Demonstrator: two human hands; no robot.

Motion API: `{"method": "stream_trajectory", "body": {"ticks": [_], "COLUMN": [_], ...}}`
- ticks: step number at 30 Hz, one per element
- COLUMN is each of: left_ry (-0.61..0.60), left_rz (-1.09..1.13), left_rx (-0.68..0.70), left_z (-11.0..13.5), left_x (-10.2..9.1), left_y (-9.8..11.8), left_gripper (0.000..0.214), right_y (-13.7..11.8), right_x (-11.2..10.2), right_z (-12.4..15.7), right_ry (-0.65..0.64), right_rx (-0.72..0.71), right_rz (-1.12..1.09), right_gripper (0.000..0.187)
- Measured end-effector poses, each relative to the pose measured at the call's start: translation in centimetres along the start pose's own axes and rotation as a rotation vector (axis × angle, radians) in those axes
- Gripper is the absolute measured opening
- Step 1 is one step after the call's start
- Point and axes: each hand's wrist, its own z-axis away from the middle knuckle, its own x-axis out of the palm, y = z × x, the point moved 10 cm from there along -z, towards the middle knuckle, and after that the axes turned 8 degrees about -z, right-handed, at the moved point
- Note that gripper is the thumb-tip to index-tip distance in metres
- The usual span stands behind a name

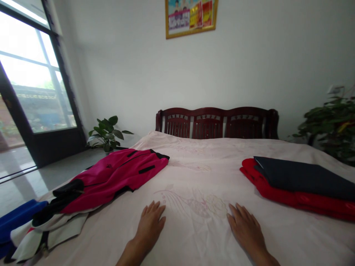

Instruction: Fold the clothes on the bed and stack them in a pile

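My left hand (pixel 149 225) and my right hand (pixel 245 231) lie flat and empty on a pale pink embroidered bedspread (pixel 194 173), fingers spread. A stitched flower motif (pixel 215 205) sits between them. Left of my left hand lies a magenta jacket with black trim (pixel 116 181), spread out, its lower part running into a white and black garment (pixel 47 231). A blue cloth (pixel 16 221) hangs at the bed's left edge. Right of my right hand, a folded dark navy garment (pixel 302 177) rests on a folded red garment (pixel 294 197).
A dark carved wooden headboard (pixel 216 122) stands at the bed's far end. Leafy potted plants (pixel 107 135) (pixel 330 125) flank the bed. A framed picture (pixel 190 18) hangs on the white wall. A glass door (pixel 36 85) and tiled floor lie left.
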Motion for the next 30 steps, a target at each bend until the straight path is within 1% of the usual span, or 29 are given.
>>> {"method": "stream_trajectory", "body": {"ticks": [2,6,7,9,11,13,14,16,18,20,22,24,25,27,29,30], "left_ry": [0.054,0.264,0.290,0.300,0.295,0.269,0.247,0.210,0.185,0.156,0.135,0.162,0.184,0.229,0.263,0.284], "left_rz": [-0.095,-0.424,-0.504,-0.629,-0.706,-0.734,-0.733,-0.708,-0.648,-0.572,-0.497,-0.383,-0.314,-0.175,0.035,0.213], "left_rx": [-0.138,-0.382,-0.429,-0.512,-0.576,-0.629,-0.643,-0.625,-0.552,-0.506,-0.500,-0.511,-0.503,-0.464,-0.388,-0.339], "left_z": [0.0,1.2,1.7,3.0,4.3,5.4,5.7,5.8,5.2,4.4,3.4,2.1,1.3,-0.6,-2.7,-3.8], "left_x": [-1.6,-6.9,-8.0,-9.5,-10.5,-11.0,-11.0,-11.0,-11.3,-12.2,-13.8,-16.0,-17.2,-19.2,-20.4,-20.7], "left_y": [-3.8,-12.4,-14.5,-18.5,-22.0,-25.0,-26.2,-27.9,-28.5,-28.8,-28.7,-28.1,-27.4,-25.3,-22.2,-20.4], "left_gripper": [0.051,0.056,0.057,0.060,0.058,0.051,0.048,0.045,0.043,0.039,0.038,0.038,0.037,0.033,0.030,0.028], "right_y": [0.0,-0.1,-0.1,-0.2,-0.3,-0.2,-0.1,0.0,0.0,0.1,0.1,0.0,0.0,0.0,0.0,0.0], "right_x": [0.0,0.0,0.0,0.0,0.0,0.1,0.2,0.3,0.4,0.4,0.4,0.3,0.3,0.2,0.2,0.3], "right_z": [0.0,0.0,0.0,0.0,0.0,0.0,0.0,0.0,0.0,0.0,0.1,0.1,0.1,0.1,0.0,0.0], "right_ry": [0.006,0.018,0.023,0.032,0.033,0.029,0.025,0.018,0.017,0.020,0.021,0.015,0.009,-0.003,-0.009,-0.009], "right_rx": [-0.009,-0.035,-0.040,-0.055,-0.057,-0.047,-0.041,-0.035,-0.028,-0.021,-0.018,-0.014,-0.011,-0.002,0.007,0.010], "right_rz": [-0.010,-0.002,0.004,0.012,0.015,0.020,0.023,0.026,0.029,0.033,0.034,0.030,0.026,0.017,0.009,0.003], "right_gripper": [0.048,0.048,0.048,0.047,0.047,0.048,0.048,0.048,0.048,0.049,0.049,0.049,0.049,0.049,0.050,0.050]}}
